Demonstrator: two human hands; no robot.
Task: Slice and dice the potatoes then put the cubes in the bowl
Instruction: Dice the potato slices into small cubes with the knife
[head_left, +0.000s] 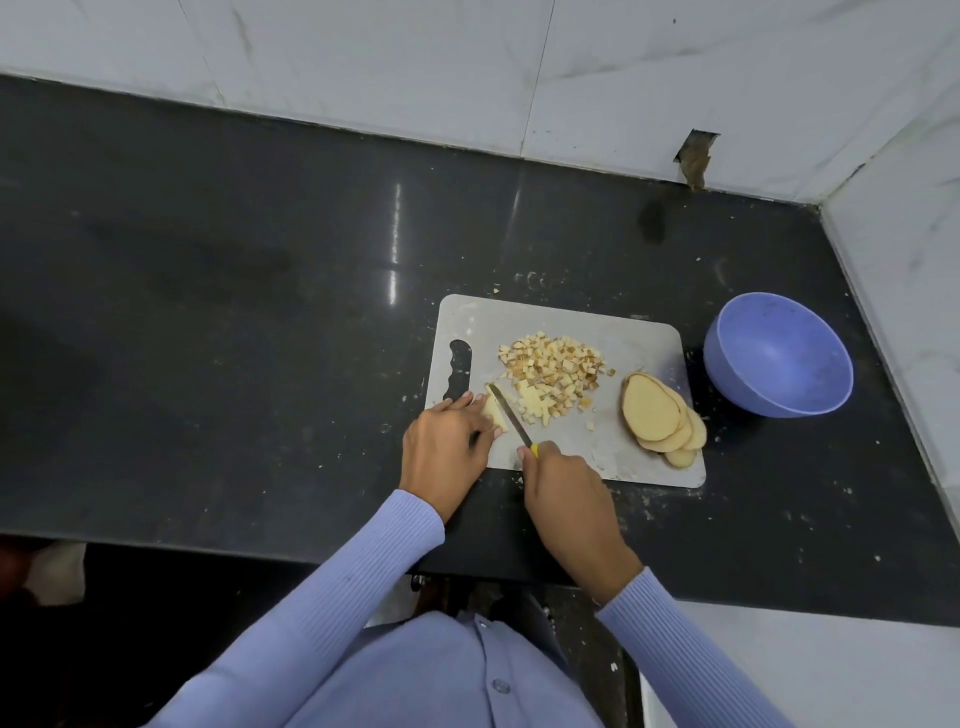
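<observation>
While the left hand (448, 435) is pressing a potato piece (492, 414) flat-fingered on the board (631, 447), the right hand (563, 491) is gripping the knife (510, 417). Cubes (553, 370) and slices (660, 415) are lying beside the bowl (777, 354).

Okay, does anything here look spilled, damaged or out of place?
Yes. A stray potato cube lies on the counter just beyond the cutting board, with small crumbs scattered nearby. The wall tile has a broken hole at its base.

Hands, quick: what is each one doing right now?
Left hand: open, fingers pressing the pale potato slice on the grey cutting board.
Right hand: closed around the yellow-handled knife.
</observation>
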